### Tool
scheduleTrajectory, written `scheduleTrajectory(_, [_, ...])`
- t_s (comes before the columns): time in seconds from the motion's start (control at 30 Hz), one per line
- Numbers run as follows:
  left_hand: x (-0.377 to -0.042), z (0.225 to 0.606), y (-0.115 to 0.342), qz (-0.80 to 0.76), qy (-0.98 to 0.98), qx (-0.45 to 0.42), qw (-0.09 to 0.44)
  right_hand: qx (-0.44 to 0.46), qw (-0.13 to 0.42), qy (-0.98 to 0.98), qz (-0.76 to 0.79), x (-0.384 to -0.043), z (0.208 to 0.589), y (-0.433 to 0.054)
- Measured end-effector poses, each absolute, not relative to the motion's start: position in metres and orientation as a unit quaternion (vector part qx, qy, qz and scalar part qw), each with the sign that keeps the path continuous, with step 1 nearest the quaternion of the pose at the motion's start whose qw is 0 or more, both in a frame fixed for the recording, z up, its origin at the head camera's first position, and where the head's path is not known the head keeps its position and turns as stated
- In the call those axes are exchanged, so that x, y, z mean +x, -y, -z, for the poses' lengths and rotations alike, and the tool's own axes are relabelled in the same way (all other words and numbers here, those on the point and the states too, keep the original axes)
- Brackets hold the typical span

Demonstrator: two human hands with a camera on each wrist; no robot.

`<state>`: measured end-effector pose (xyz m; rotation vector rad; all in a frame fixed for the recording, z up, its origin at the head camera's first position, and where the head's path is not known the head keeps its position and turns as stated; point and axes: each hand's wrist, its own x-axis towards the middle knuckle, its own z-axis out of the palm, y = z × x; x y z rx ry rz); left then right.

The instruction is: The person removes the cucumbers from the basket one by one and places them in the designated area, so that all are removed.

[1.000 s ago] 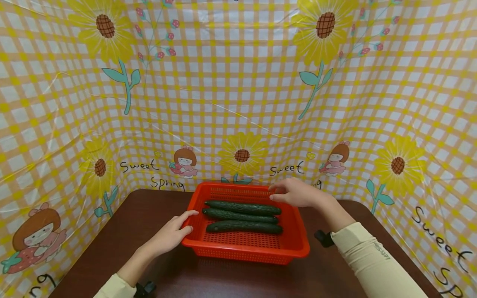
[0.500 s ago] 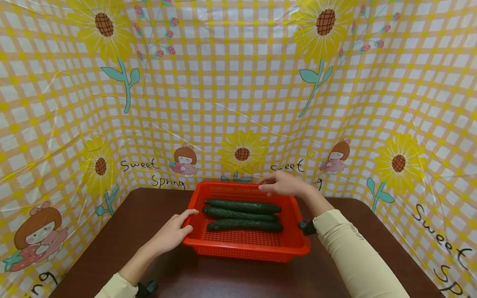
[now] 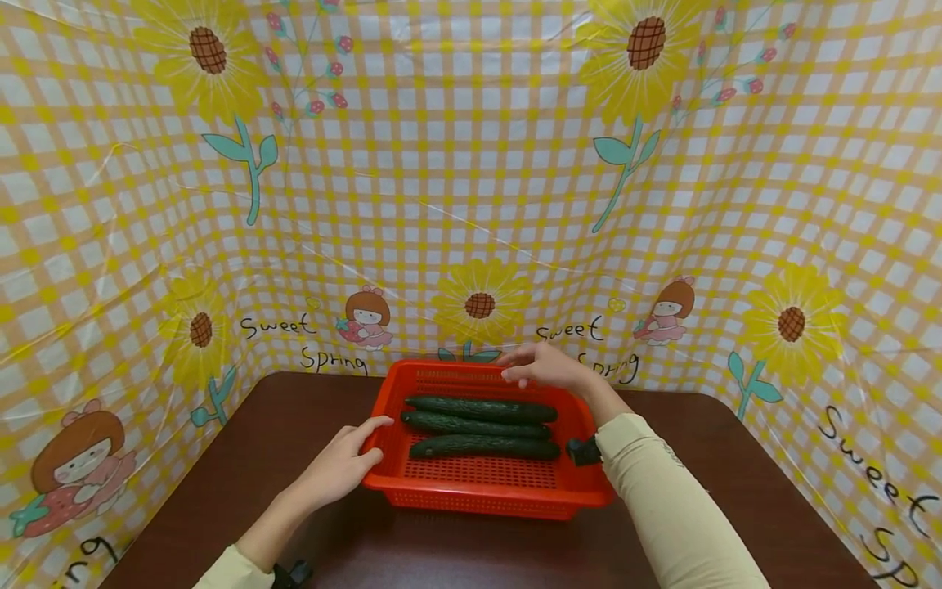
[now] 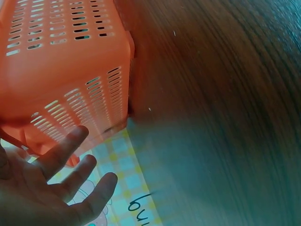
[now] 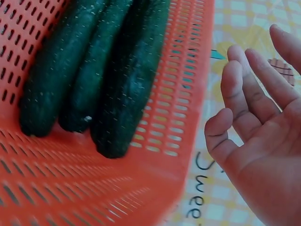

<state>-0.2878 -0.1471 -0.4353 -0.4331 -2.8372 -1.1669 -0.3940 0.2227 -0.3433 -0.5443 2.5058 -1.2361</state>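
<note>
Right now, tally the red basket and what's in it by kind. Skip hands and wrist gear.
Cucumbers: 3
Basket: 1
Total: 4

In the head view, a dark reddish-brown tabletop (image 3: 441,560) spreads at six o'clock. A creased cloth (image 3: 456,164), checked in yellow, peach and white, hangs behind it and along both sides. Printed sunflowers (image 3: 646,43) show at one, three, nine and ten o'clock, with another near the dial's centre. A cartoon girl (image 3: 77,470) hugging a strawberry sits at eight, strawberry sprigs (image 3: 335,69) at eleven and two, black lettering (image 3: 872,465) at four.
</note>
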Motion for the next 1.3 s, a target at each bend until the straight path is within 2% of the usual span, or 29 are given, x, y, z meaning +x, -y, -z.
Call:
scheduleTrajectory(0.73, [-0.287, 0.434, 0.146, 0.388, 0.912, -0.13, 0.003, -0.151, 0.157, -0.877, 0.429, -0.406, 0.388, -0.216])
scheduleTrajectory(1.3, [-0.291, 0.437, 0.146, 0.372, 0.919, -0.132, 0.011, -0.136, 0.124, -0.903, 0.388, -0.409, 0.405, -0.227])
